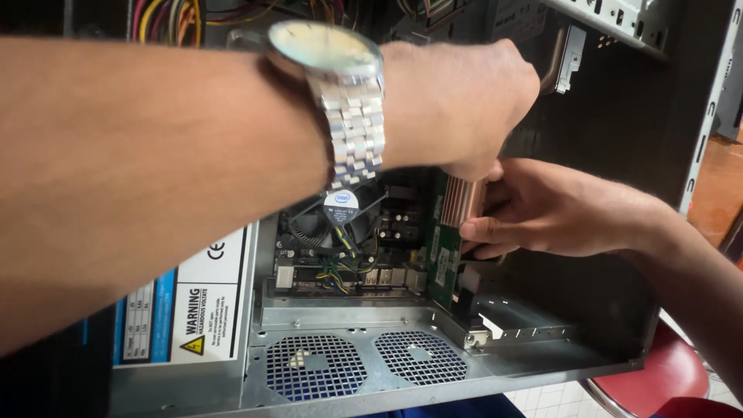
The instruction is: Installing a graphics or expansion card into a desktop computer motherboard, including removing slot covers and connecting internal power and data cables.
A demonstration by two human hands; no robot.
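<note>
My left hand (457, 101), with a metal wristwatch (340, 85) on its wrist, reaches across into an open computer case (402, 371). Its fingers close on the top of a green expansion card (443, 255) that carries a copper-coloured heatsink (458, 200). My right hand (542, 209) comes in from the right and grips the same card at the heatsink, thumb along its lower edge. The card stands upright on the mainboard, beside the round processor fan (337, 217). Where the card meets its slot is hidden.
A power supply with a white warning label (197, 310) fills the case's left end. Coloured wire bundles (166, 19) hang at the top left. Two perforated fan grilles (313, 365) mark the near wall. A red stool seat (658, 375) stands at the lower right.
</note>
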